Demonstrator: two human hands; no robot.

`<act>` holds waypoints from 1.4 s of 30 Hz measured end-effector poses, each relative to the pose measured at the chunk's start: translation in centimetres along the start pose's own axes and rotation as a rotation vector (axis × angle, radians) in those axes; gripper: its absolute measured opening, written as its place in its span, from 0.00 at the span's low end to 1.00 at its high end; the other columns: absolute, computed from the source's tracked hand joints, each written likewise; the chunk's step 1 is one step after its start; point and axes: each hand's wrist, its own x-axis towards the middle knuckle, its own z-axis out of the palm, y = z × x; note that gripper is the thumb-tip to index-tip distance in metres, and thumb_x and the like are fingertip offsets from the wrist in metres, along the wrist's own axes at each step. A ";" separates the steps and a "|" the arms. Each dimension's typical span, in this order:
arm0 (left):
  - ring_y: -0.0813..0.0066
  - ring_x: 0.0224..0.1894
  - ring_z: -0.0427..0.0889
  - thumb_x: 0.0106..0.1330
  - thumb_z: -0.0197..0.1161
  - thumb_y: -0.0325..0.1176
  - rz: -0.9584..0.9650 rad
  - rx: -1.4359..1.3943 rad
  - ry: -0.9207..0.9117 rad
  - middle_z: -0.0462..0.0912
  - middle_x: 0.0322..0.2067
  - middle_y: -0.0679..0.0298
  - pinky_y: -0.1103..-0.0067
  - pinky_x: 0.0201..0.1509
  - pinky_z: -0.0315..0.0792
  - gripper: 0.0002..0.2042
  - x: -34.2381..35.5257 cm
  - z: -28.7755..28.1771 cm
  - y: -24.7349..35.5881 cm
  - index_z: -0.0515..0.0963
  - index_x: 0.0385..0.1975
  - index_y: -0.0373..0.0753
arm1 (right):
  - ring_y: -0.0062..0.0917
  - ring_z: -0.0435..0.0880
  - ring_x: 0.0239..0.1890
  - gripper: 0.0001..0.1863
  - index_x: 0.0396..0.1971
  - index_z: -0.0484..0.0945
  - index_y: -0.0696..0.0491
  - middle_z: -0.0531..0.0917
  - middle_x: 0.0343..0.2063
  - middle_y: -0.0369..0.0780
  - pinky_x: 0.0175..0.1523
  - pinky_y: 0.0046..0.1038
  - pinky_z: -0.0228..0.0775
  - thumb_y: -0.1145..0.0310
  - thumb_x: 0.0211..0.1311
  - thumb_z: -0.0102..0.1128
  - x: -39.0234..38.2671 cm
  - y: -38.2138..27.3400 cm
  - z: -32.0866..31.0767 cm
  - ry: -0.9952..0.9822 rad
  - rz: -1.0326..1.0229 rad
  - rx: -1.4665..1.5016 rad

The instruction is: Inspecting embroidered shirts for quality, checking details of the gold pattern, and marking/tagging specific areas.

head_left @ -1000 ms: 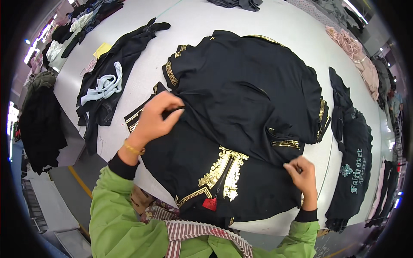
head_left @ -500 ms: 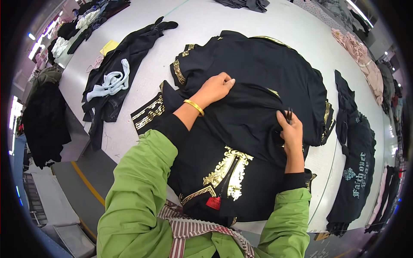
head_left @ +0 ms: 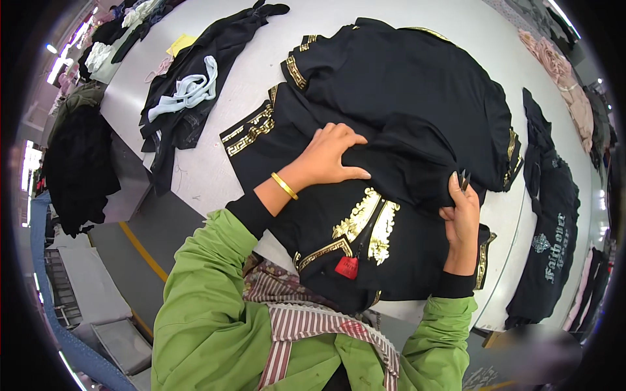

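Observation:
Black garments with gold Greek-key trim (head_left: 398,72) lie layered on the white table (head_left: 189,169). The lower one has gold ornament (head_left: 385,234) beside a zip and a red tag (head_left: 347,267). My left hand (head_left: 329,156), with a yellow bangle, lies on bunched fabric at the middle, fingers spread and thumb out. My right hand (head_left: 462,208), to its right at the fabric's fold, grips small dark pointed snips (head_left: 464,180); only their tips show.
Black clothing (head_left: 195,39) with a pale blue strip (head_left: 189,94) and yellow paper (head_left: 181,44) lies at upper left. A printed black garment (head_left: 551,247) and pink bundle (head_left: 561,88) are at right, a dark pile (head_left: 78,166) at left. A floor (head_left: 163,228) shows below the table.
My hands came inward and up from the fabric's sides. In the last half second my left hand drew back and spread its fingers; my right stayed at the fold. The view has shifted.

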 end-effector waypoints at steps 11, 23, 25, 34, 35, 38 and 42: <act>0.63 0.51 0.83 0.68 0.74 0.35 0.205 0.289 0.205 0.87 0.41 0.65 0.72 0.62 0.72 0.11 0.8 3.9 -0.7 0.88 0.45 0.38 | 0.06 0.53 0.15 0.12 0.34 0.79 0.48 0.72 0.20 0.25 0.20 0.15 0.43 0.63 0.82 0.64 -3.5 1.2 -0.8 0.049 0.064 0.159; 0.72 0.37 0.78 0.66 0.70 0.20 -0.064 -0.241 -0.114 0.86 0.36 0.66 0.79 0.47 0.73 0.08 -13.7 -4.8 4.3 0.87 0.43 0.34 | 0.14 0.62 0.23 0.03 0.37 0.82 0.54 0.75 0.26 0.30 0.28 0.21 0.58 0.73 0.75 0.64 -14.0 5.1 -0.8 0.055 0.031 -0.464; 0.72 0.38 0.78 0.64 0.70 0.19 -0.054 -0.228 -0.079 0.85 0.35 0.67 0.78 0.47 0.72 0.08 -15.9 -4.7 4.1 0.87 0.42 0.35 | 0.15 0.64 0.24 0.01 0.38 0.84 0.56 0.77 0.28 0.32 0.29 0.22 0.59 0.77 0.70 0.65 -15.4 6.8 -1.5 -0.019 -0.172 -0.553; 0.67 0.44 0.79 0.58 0.67 0.15 0.242 0.156 -0.066 0.83 0.40 0.63 0.76 0.49 0.72 0.08 -21.7 -4.2 2.0 0.84 0.31 0.37 | 0.16 0.67 0.26 0.12 0.41 0.87 0.59 0.81 0.36 0.35 0.31 0.22 0.58 0.86 0.59 0.66 -19.2 9.9 -3.4 -0.225 -0.496 -0.872; 0.67 0.44 0.79 0.58 0.67 0.15 0.174 0.118 -0.002 0.83 0.40 0.62 0.76 0.49 0.73 0.08 -21.8 -4.3 3.2 0.84 0.31 0.37 | 0.16 0.68 0.26 0.13 0.42 0.88 0.59 0.82 0.36 0.35 0.31 0.22 0.59 0.87 0.59 0.66 -19.6 9.1 -3.0 -0.186 -0.467 -0.814; 0.66 0.42 0.79 0.60 0.67 0.17 -0.005 -0.028 0.125 0.82 0.41 0.60 0.75 0.49 0.74 0.07 -21.2 -4.1 7.2 0.83 0.34 0.38 | 0.17 0.69 0.26 0.14 0.43 0.89 0.58 0.82 0.38 0.34 0.31 0.22 0.60 0.87 0.59 0.66 -20.1 8.0 -1.5 -0.106 -0.411 -0.696; 0.63 0.40 0.80 0.62 0.70 0.23 0.116 -0.045 -0.003 0.81 0.42 0.59 0.73 0.45 0.75 0.11 -19.6 -0.8 11.0 0.81 0.44 0.36 | 0.16 0.70 0.27 0.12 0.44 0.89 0.58 0.83 0.38 0.34 0.32 0.20 0.60 0.85 0.62 0.67 -18.8 7.9 2.4 0.004 -0.258 -0.606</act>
